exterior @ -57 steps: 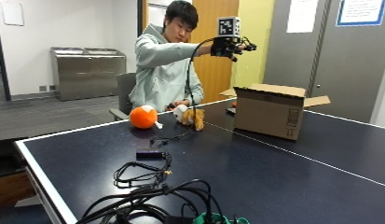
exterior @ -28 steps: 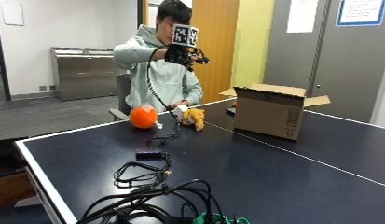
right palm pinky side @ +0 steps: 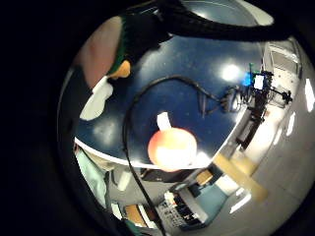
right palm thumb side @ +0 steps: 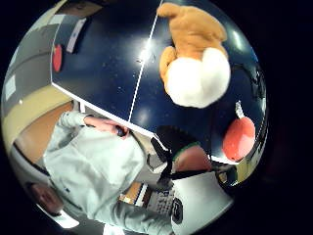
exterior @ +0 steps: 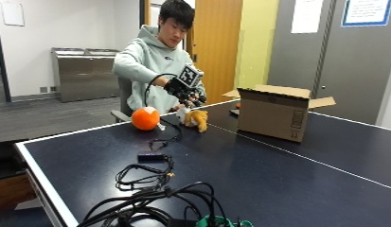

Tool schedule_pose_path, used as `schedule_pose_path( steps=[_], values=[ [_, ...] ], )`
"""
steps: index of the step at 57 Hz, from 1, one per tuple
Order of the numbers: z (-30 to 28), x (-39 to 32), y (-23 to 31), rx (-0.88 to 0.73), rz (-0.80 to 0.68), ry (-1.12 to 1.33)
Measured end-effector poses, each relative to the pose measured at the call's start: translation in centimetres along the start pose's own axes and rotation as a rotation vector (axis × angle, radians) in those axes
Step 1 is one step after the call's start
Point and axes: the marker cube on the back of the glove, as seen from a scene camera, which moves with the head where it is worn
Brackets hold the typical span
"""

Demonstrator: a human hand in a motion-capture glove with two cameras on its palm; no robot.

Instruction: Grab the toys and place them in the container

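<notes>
A brown and white plush toy (exterior: 196, 118) lies on the dark blue table (exterior: 277, 179) in front of the person. To its left sits an orange ball toy (exterior: 145, 118). My gloved right hand (exterior: 187, 91) hovers just above the plush, fingers pointing down and relaxed, holding nothing. The thumb side palm view looks down on the plush (right palm thumb side: 195, 63), with the orange ball (right palm thumb side: 239, 138) beside it. The orange ball (right palm pinky side: 172, 147) also shows in the little finger side view, near the table edge. An open cardboard box (exterior: 274, 112) stands to the right of the plush.
A cable runs from the glove across the table to a small black device (exterior: 151, 156). More coiled black cables (exterior: 151, 194) lie near the front edge. The person sits on a chair behind the table's far edge.
The gloved hand has swung left from beside the box, past the person's face, and come down to just above the plush toy. The toys have not moved.
</notes>
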Motion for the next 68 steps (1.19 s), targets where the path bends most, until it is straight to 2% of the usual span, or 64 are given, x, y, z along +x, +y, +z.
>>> schedule_pose_path(
  steps=[4,8,13,15,18,20,26,31,34,40,48,55,59,65,68],
  values=[
    [2.0,-2.8,0.0,-0.031,-0.055,0.063],
    [2.3,-4.1,-0.4,-0.025,-0.032,0.023],
    [1.6,-2.8,0.3,-0.003,-0.187,0.143],
    [1.2,-3.1,0.8,0.002,-0.165,0.158],
    [0.5,-4.6,1.3,0.002,-0.050,0.072],
    [0.2,-5.0,1.6,0.006,-0.054,0.072],
    [0.2,-6.1,2.9,-0.011,-0.307,0.150],
    [1.1,-6.1,1.4,-0.023,-0.162,0.304],
    [1.6,-5.2,0.4,-0.040,-0.172,0.397],
    [2.2,-7.6,-0.9,-0.080,-0.226,0.183],
    [3.9,-5.7,-3.2,-0.056,-0.256,0.203],
    [5.1,-2.3,-5.1,0.011,-0.220,0.243],
    [5.0,-2.7,-5.5,0.041,-0.102,0.142],
    [4.5,-4.3,-4.8,0.007,-0.006,0.105],
    [3.9,-3.7,-4.1,-0.023,-0.111,0.142]
  ],
)
